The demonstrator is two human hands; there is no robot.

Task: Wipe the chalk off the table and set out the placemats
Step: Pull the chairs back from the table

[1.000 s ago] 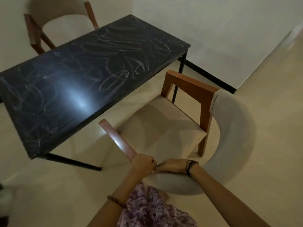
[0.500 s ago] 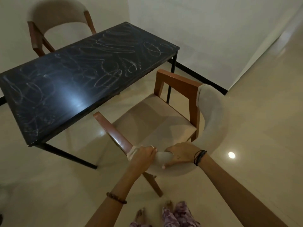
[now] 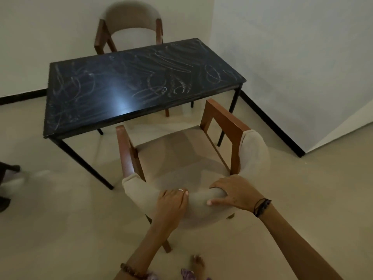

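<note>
A: On your far left something dark [image 3: 8, 170] sits on the floor; too blurred to name. Next comes the black rectangular table [image 3: 129, 93], its top covered in white chalk scribbles [image 3: 177, 83]. None wiped yet, I'd say, and I see no placemats or cloth.

B: And my hands?

A: Your left hand [image 3: 171, 201] curls over the padded beige curved backrest of the wooden armchair [image 3: 201, 199], fingers wrapped on top. Your right hand [image 3: 234, 194] clasps the same backrest just beside it, thumb underneath.

B: The risk?

A: Shove forward and the wooden armrests [image 3: 224, 118] could knock the table edge. A second matching chair [image 3: 131, 27] stands beyond.
</note>
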